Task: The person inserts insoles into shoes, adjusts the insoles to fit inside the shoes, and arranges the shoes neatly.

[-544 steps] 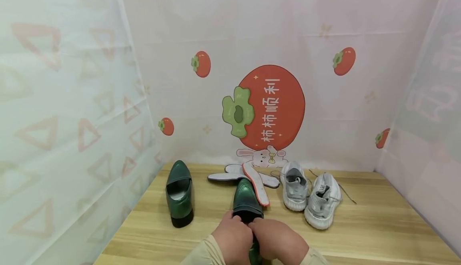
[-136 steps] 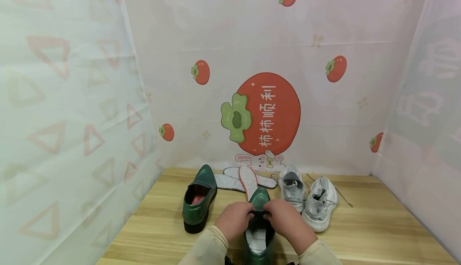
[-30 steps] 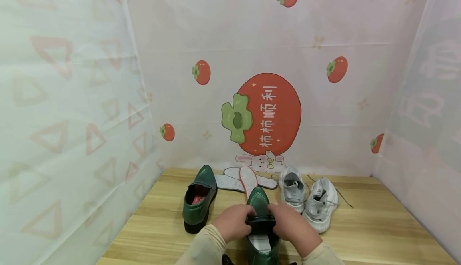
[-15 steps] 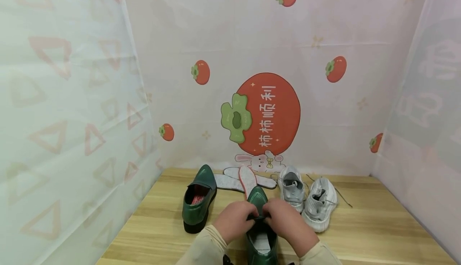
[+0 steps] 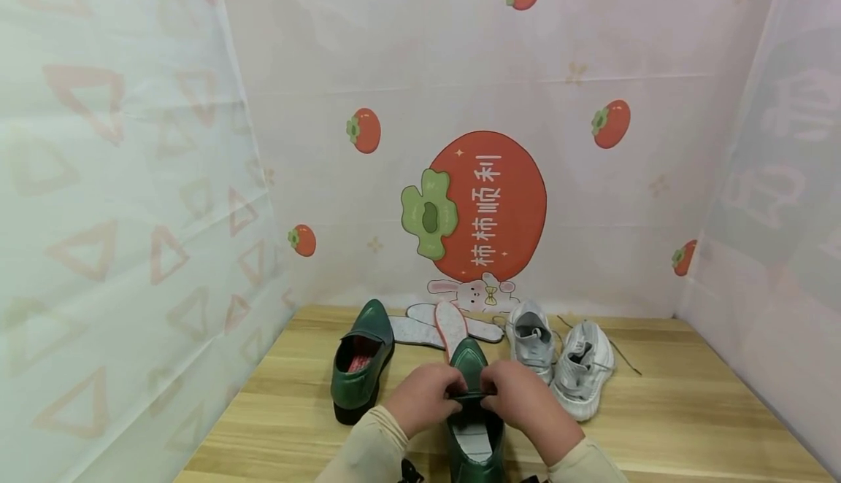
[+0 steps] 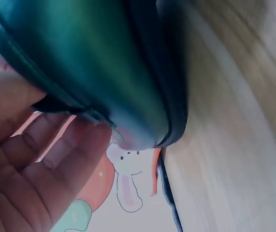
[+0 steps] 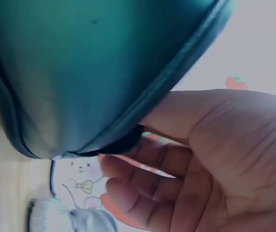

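The front rim of a green loafer's opening [image 5: 468, 397] is pinched from both sides by the left hand [image 5: 427, 395] and right hand [image 5: 525, 399]. The loafer [image 5: 469, 359] is held before crossed insoles [image 5: 417, 331], between its mate [image 5: 355, 384] and grey sneakers [image 5: 581, 381] placed on the counter [image 5: 690, 410].

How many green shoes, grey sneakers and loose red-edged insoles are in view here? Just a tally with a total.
Green shoes: 2
Grey sneakers: 2
Loose red-edged insole: 1
Total: 5
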Demonstrator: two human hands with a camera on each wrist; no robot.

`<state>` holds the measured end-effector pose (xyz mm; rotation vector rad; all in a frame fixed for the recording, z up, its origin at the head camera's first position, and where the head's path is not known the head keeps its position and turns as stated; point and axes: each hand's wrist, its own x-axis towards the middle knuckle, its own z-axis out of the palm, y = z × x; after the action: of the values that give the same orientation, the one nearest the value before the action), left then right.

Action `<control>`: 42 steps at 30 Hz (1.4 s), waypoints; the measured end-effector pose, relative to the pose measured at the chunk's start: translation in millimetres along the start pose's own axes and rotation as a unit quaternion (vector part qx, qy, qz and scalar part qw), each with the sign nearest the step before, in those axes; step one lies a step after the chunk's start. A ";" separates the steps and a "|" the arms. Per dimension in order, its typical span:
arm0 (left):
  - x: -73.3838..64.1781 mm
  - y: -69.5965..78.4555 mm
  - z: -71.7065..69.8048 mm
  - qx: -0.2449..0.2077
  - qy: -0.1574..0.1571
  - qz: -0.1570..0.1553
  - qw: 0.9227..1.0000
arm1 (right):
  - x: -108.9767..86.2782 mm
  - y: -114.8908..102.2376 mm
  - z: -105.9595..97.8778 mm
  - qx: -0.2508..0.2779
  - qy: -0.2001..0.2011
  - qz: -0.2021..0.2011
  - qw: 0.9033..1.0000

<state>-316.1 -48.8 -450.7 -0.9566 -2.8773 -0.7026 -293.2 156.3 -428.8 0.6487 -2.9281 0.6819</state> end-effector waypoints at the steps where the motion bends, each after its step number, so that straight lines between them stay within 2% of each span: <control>1: 0.3 -0.5 0.2 0.005 0.002 0.001 1.000 | -0.4 -1.2 -1.0 -0.002 -0.003 0.006 1.000; 7: 2.5 1.6 3.9 0.020 0.025 -0.001 0.999 | 0.4 -0.5 0.3 -0.013 -0.002 0.030 0.999; 9: 2.9 3.7 3.6 0.003 0.019 -0.017 1.000 | 0.8 1.2 1.7 -0.011 -0.002 0.040 0.999; 15: 1.4 9.0 -2.4 -0.052 -0.035 -0.084 0.994 | -0.1 6.0 4.7 -0.011 -0.028 0.073 0.997; 21: 0.9 8.1 -2.1 -0.070 -0.031 -0.094 0.993 | -1.1 9.6 6.2 -0.011 -0.026 0.075 0.997; 25: 3.1 7.7 1.2 -0.077 -0.017 -0.094 0.993 | -0.4 8.9 4.8 -0.018 -0.019 0.050 0.998; 29: 4.9 5.2 6.8 -0.077 0.016 -0.093 0.993 | 2.1 10.5 4.8 -0.010 -0.010 0.029 0.999; 34: 5.9 1.0 11.2 -0.057 0.051 -0.073 0.994 | 4.0 13.2 5.4 -0.012 0.010 0.015 1.000; 38: 6.8 -1.3 13.3 -0.022 0.046 -0.062 0.997 | 4.7 11.1 6.6 -0.017 -0.002 0.020 1.000; 42: 8.5 2.3 13.1 0.022 0.039 -0.029 0.999 | 6.3 7.4 7.5 -0.020 0.000 0.021 1.000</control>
<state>-320.2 -36.8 -460.1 -0.8255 -2.8505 -0.6619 -301.8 156.6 -437.5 0.5843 -2.9555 0.6243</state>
